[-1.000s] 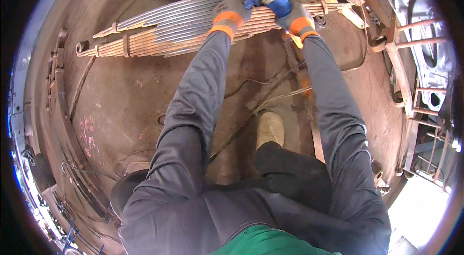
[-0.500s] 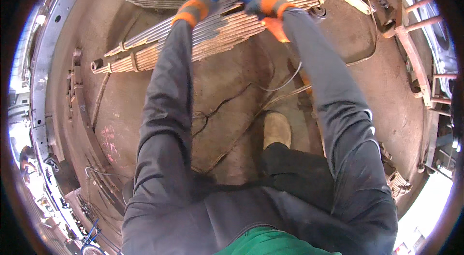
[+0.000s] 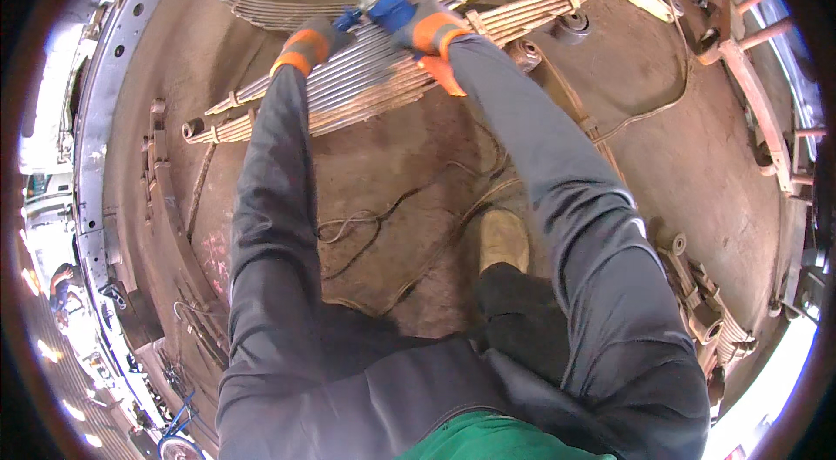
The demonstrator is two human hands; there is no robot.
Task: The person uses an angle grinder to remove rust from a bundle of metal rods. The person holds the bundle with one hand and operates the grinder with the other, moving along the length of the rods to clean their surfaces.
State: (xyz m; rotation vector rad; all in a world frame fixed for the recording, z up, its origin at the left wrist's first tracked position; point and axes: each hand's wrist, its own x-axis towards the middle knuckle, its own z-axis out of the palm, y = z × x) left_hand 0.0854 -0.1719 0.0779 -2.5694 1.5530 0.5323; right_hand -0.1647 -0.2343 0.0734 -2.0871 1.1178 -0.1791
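Observation:
A blue angle grinder [image 3: 392, 10] with a silver head is held over a pack of leaf springs. My left hand [image 3: 317, 42], in a grey and orange glove, grips its blue side handle. Around the grinder's body closes my right hand [image 3: 427, 28], gloved the same way. An orange piece [image 3: 444, 75] shows just below that hand; I cannot make out what it is. The long leaf spring pack [image 3: 366, 107] lies slanted across the floor, bare and shiny in the middle, rusty brown toward its ends. The grinder's disc is hidden.
Another leaf spring [image 3: 261, 10] lies at the far left. Black and tan cables [image 3: 383, 214] trail over the floor near my boot [image 3: 504, 239]. Rusty spring parts [image 3: 694, 294] lie at the right, beyond them a metal frame [image 3: 756, 103]. A long grey beam [image 3: 103, 111] runs along the left.
Both hands have moved left along the leaf spring pack with the grinder. My grip looks the same. The whole view has shifted slightly.

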